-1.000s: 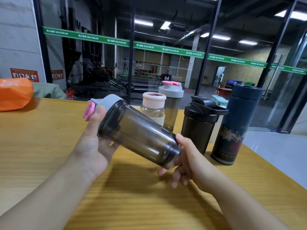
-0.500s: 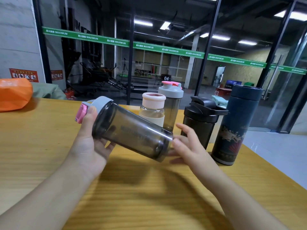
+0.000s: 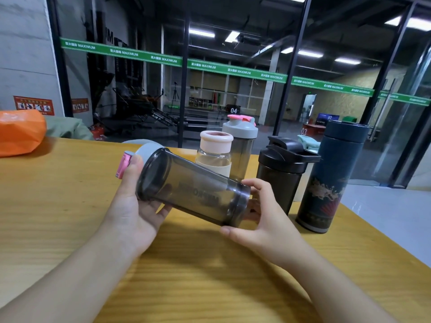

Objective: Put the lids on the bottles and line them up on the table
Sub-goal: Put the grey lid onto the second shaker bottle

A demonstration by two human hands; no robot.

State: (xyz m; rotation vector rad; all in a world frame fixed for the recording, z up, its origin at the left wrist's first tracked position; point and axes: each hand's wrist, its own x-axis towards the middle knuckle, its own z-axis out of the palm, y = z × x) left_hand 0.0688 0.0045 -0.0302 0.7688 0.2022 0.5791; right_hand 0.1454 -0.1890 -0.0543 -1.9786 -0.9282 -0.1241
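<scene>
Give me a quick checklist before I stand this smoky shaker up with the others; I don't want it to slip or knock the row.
1. Lid seated: grey lid with the pink flip cap sits on the smoky shaker bottle; whether it is fully tight, cannot tell.
2. Lid-end grip: left hand grips round the bottle beneath the lid, ok.
3. Base-end grip: right hand cups the base, ok.
4. Upright: bottle lies tilted, lid end higher, above the table; not ok yet.
5. Row standing: pink-lidded glass bottle, grey-lidded shaker, black shaker and dark blue flask are upright and lidded, ok.
</scene>
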